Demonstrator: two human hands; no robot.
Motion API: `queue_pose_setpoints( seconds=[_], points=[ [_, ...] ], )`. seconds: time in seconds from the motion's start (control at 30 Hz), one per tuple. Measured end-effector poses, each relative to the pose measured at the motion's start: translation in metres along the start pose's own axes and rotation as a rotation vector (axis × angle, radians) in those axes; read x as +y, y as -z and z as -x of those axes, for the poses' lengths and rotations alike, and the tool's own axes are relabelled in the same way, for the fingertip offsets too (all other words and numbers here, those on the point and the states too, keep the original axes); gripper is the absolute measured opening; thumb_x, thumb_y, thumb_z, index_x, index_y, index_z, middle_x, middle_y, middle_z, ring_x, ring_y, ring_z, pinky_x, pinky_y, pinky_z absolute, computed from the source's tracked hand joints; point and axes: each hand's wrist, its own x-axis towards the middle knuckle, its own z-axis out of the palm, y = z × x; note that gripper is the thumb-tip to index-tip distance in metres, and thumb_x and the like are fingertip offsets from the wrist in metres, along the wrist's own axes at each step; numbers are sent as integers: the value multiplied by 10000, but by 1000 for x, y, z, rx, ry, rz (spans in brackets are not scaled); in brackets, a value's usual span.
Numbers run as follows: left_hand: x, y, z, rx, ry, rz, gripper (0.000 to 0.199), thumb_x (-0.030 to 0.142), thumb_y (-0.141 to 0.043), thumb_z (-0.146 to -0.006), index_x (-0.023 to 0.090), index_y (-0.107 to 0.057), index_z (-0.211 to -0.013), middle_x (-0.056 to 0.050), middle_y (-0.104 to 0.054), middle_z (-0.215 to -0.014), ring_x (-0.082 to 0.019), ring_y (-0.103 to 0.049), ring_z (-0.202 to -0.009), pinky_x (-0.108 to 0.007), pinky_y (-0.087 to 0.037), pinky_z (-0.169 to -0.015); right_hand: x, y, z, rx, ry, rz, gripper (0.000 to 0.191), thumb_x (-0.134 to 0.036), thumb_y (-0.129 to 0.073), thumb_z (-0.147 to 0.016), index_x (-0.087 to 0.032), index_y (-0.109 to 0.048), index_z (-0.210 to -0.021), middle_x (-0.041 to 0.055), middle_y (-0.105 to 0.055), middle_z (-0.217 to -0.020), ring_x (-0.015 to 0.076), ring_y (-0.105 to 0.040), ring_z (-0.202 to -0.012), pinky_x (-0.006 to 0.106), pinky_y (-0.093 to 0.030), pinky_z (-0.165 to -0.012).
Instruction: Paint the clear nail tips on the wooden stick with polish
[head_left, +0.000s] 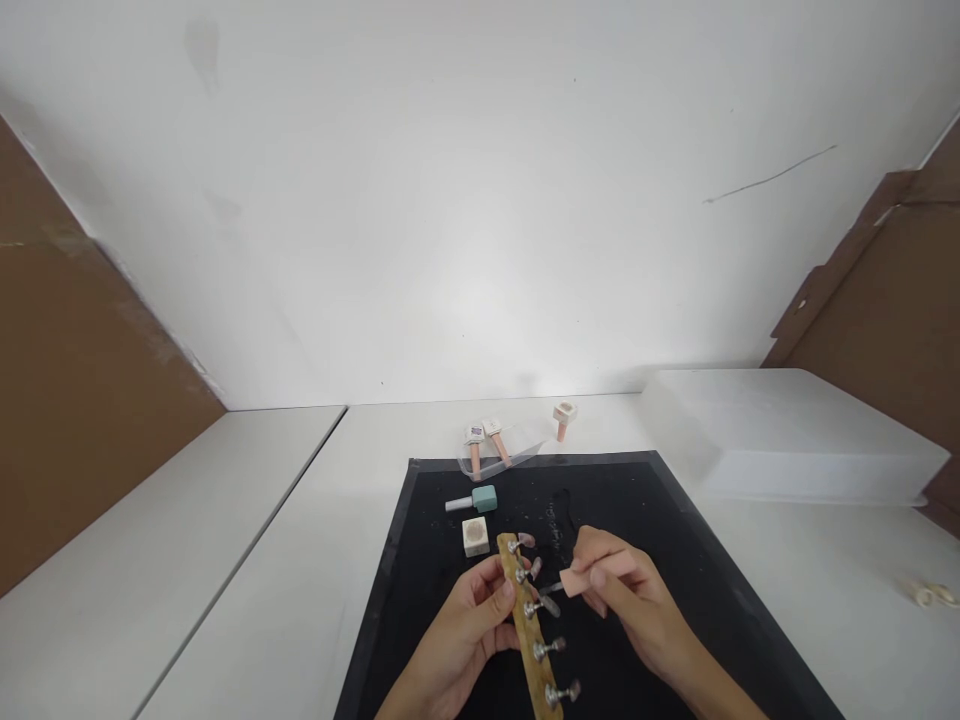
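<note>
My left hand [480, 625] grips a narrow wooden strip [531, 640] that slants over the black mat. Several small metal stands rise from the strip, each bearing an oval nail tip [551, 605]. Between the fingers of my right hand [626, 605] is a pink-handled brush [598, 573], its thin end pointing left at the third nail tip from the far end. Whether the bristles touch that tip is too small to tell. Just beyond the left hand sits a small square white bottle [475, 537] with its top facing up.
A teal bottle with a white cap [484, 498] lies on the black mat [431, 490]. Behind it, two pink-handled bottles rest in a clear tray [529, 450]; another pink-handled piece [564, 412] is further right. A white block [795, 430] stands at the right, near brown cardboard [892, 310].
</note>
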Motion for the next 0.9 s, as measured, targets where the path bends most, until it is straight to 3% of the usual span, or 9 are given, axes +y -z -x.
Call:
queue_pose_setpoints(
  seconds=[0.2,0.47,0.77,0.9],
  points=[
    [1,-2,-1,27,-1,-10,305,288,-661,-706,175,-647,-989,-46,-610,-810,-118,-559,-682,-282,-483,-656,-13,-5,-4,-29,-30,100,224,-330,-600,-803,-187,-680,-651,18,-551,-608,129,-468,-530,252,-373,-503],
    [0,-3,1,19,15,-15,306,295,-647,-720,162,-640,-995,-37,-588,-780,-115,-554,-672,-295,-482,-662,-6,-2,-3,-10,31,99,370,-326,-573,-814,-189,-623,-473,5,-520,-511,137,-438,-510,270,-348,-504],
    [-2,-1,0,-1,-4,18,254,271,-629,-742,164,-625,-972,-37,-577,-819,-108,-546,-691,-258,-448,-628,-9,0,-2,1,18,123,196,-314,-584,-817,-195,-676,-692,22,-552,-634,140,-463,-560,259,-342,-507],
    [-2,-2,-1,4,-4,24,228,272,-639,-731,162,-628,-930,-31,-569,-800,-106,-540,-676,-251,-438,-615,-14,-1,-4,-41,3,197,234,-311,-579,-817,-185,-675,-645,35,-575,-639,147,-477,-569,266,-355,-524]
  ],
)
